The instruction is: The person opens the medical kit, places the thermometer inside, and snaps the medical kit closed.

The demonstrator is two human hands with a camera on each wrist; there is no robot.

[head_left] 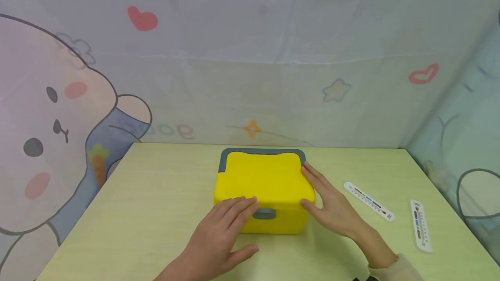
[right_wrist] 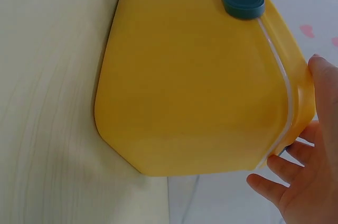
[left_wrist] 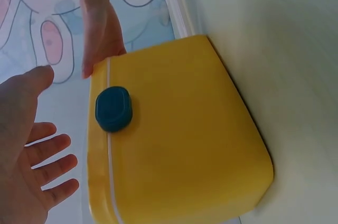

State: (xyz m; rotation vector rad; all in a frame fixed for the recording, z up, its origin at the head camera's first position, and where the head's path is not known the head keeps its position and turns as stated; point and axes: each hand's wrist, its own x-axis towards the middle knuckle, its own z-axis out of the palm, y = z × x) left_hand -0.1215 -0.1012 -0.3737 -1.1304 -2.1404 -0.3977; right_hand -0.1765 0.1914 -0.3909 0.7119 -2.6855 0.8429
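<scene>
A yellow lidded box (head_left: pixel 269 181) stands on the table, its lid down. A grey-blue handle (head_left: pixel 263 151) lies along the lid's back edge, and a rounded latch (left_wrist: pixel 113 109) of dark blue-green sits at the front seam. My right hand (head_left: pixel 336 211) rests against the lid's right side, fingers extended; the right wrist view has its thumb on the lid's edge and fingertips along the side. In front of the lid's left part, my left hand (head_left: pixel 222 237) is held with fingers straight and thumb spread. The left wrist view shows a gap between it and the box.
To the right of the box lie two white thermometer-like strips with printed scales, one slanted strip (head_left: pixel 369 201) and one nearly upright strip (head_left: pixel 421 226). A printed cloth (head_left: pixel 234 77) hangs behind the pale table (head_left: pixel 164 194), and another cloth (head_left: pixel 476 142) hangs at the right.
</scene>
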